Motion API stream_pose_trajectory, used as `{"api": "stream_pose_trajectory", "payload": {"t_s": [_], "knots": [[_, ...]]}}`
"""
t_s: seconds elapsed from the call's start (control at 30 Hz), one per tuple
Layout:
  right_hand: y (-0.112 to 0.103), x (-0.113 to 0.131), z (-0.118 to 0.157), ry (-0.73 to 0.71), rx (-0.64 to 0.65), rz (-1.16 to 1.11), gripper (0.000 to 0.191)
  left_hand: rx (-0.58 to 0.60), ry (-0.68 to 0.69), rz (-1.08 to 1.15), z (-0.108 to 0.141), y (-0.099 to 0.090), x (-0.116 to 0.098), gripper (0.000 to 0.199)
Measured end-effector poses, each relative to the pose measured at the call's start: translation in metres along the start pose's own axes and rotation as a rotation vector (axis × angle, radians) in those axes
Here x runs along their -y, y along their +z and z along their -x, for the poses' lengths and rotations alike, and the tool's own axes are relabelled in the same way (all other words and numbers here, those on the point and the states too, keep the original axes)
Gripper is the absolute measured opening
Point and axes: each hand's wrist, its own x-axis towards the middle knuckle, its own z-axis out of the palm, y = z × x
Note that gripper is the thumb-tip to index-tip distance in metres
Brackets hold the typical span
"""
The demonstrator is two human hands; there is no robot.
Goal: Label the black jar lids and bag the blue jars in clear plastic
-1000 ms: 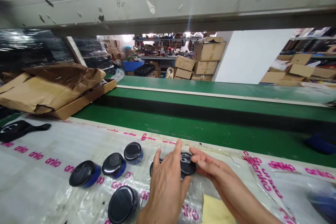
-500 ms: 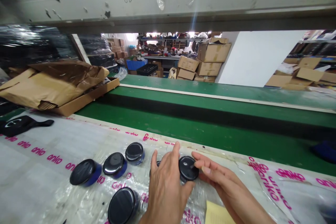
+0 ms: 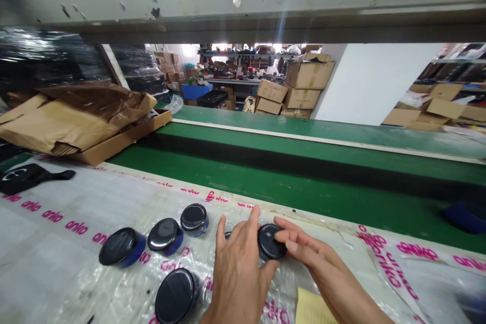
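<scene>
Glossy black and round, a squat lidded container (image 3: 271,242) sits between the person's hands, over clear plastic sheeting printed in pink (image 3: 94,283). The half-curled right hand (image 3: 304,243) has fingertips at its top edge; how firmly, I can't tell. The left hand (image 3: 241,258), fingers loosely spread, flanks it, any grip hidden. This looks like fine adjusting; the next move seems to call for light, even fingertip pressure.

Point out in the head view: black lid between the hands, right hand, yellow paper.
Black lid (image 3: 268,244): head view, on its top face.
Right hand (image 3: 310,251): head view, on the middle of the hand.
Yellow paper (image 3: 311,309): head view, on its visible part at the bottom edge.
</scene>
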Motion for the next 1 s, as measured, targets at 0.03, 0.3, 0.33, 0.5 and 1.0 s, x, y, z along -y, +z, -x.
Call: {"api": "stream_pose_trajectory", "payload": {"t_s": [0.03, 0.3, 0.33, 0.5, 1.0], "knots": [[0.001, 0.0, 0.0, -0.003, -0.003, -0.005, 0.033, -0.006, 0.003, -0.002, 0.0, 0.0, 0.0, 0.105], [-0.001, -0.001, -0.001, -0.008, 0.031, 0.064, 0.032, -0.014, 0.015, -0.013, 0.0, 0.002, 0.003, 0.108], [-0.002, -0.002, -0.001, -0.011, 0.036, 0.069, 0.032, -0.016, 0.012, -0.013, 0.0, 0.003, 0.003, 0.108], [-0.003, -0.003, -0.002, -0.014, 0.02, 0.065, 0.035, -0.032, 0.019, -0.024, 0.001, 0.004, 0.003, 0.111], [0.002, -0.001, -0.003, -0.081, 0.004, 0.129, 0.038, 0.055, 0.066, -0.013, -0.001, -0.009, 0.001, 0.068]]}}
